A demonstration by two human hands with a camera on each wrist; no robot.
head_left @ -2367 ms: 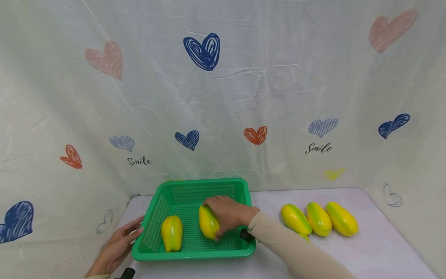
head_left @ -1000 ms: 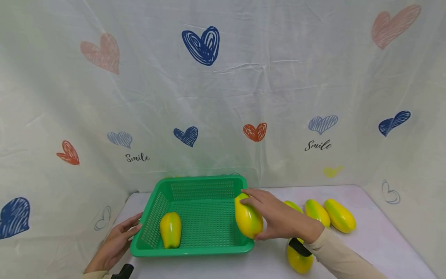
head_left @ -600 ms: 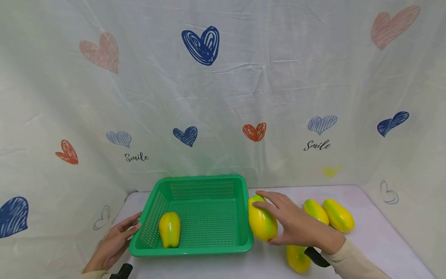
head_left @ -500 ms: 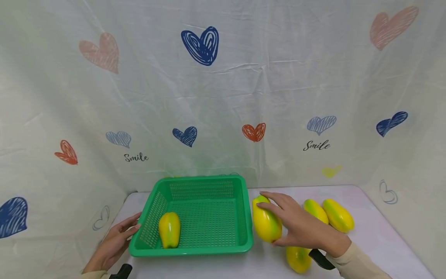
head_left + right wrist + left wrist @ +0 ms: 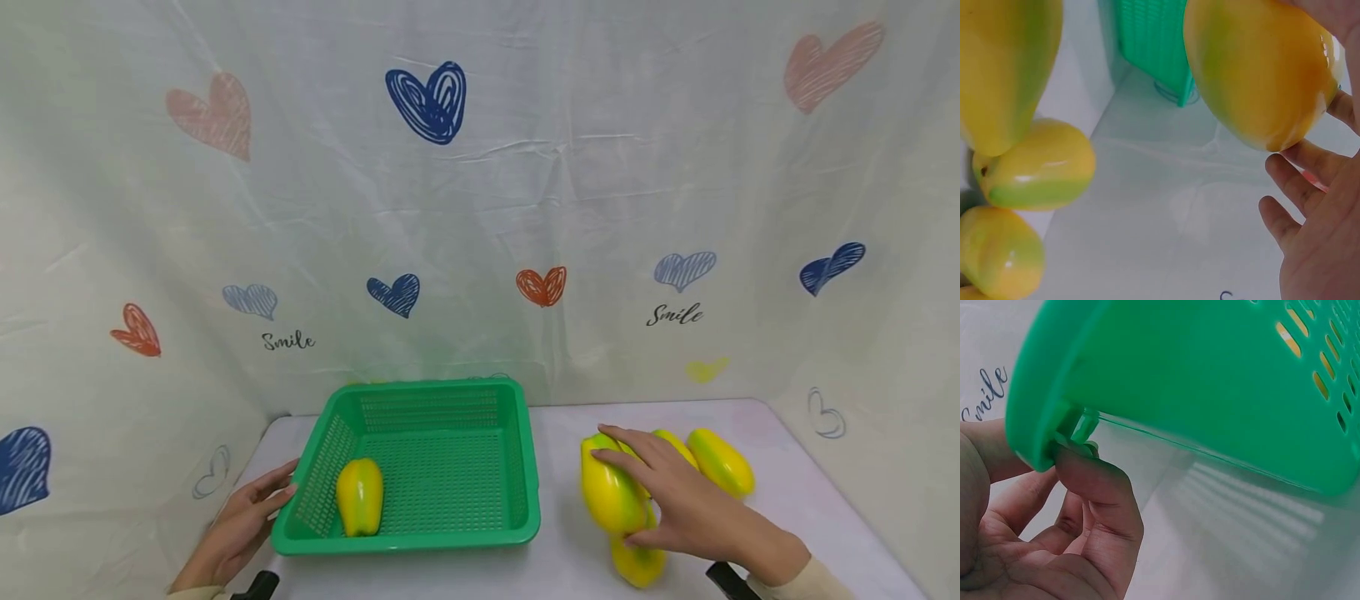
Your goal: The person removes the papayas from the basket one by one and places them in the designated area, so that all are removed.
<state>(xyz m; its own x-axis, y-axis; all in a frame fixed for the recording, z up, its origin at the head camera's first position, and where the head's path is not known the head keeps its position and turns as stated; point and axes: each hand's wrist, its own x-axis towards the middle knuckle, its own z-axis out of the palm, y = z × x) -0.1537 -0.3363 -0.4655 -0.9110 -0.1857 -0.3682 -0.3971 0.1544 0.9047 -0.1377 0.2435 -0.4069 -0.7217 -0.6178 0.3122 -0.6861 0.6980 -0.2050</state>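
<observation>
A green plastic basket [image 5: 405, 546] stands on the table with one yellow-green papaya [image 5: 360, 497] lying in its left part. My left hand [image 5: 242, 521] grips the basket's left edge; the left wrist view shows the thumb and a finger [image 5: 1104, 494] at the rim. To the right of the basket my right hand [image 5: 678, 492] holds another papaya [image 5: 611, 492] between thumb and fingertips. In the head view this fruit overlaps a papaya [image 5: 637, 562] nearer the front. The right wrist view shows the held papaya [image 5: 1254, 69] tilted, fingertips along its side.
Several more papayas lie on the right side of the table, one of them a papaya [image 5: 722, 462] at the far right, others partly behind my right hand. A white curtain [image 5: 480, 208] printed with hearts hangs behind the table [image 5: 562, 433].
My right hand has lifted one papaya out of the basket and carried it right, over to the fruit on the table. The left hand has stayed at the basket's edge.
</observation>
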